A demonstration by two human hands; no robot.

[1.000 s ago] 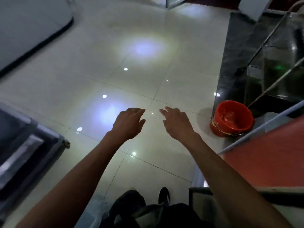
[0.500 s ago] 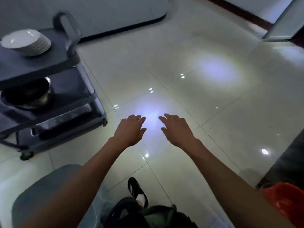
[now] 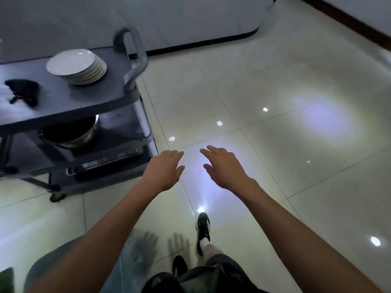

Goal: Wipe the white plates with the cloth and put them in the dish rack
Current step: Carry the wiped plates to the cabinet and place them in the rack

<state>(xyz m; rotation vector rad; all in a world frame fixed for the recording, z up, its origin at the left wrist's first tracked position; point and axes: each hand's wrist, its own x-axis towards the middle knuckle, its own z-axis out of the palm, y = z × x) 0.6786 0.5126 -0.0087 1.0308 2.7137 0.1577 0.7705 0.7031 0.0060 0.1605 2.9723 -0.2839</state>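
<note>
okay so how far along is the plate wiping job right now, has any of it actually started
Nothing looks done. The white plates sit in one stack on the cart's top shelf, with a dark cloth lying beside them, apart from the stack. The left hand and right hand are open over the floor, holding nothing. Left: pick up the cloth, wipe each plate, rack them. No dish rack is in view.

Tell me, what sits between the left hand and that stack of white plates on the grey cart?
In the head view, only the cart's grey upright handle and shelf edge separate left hand from plates.
</note>
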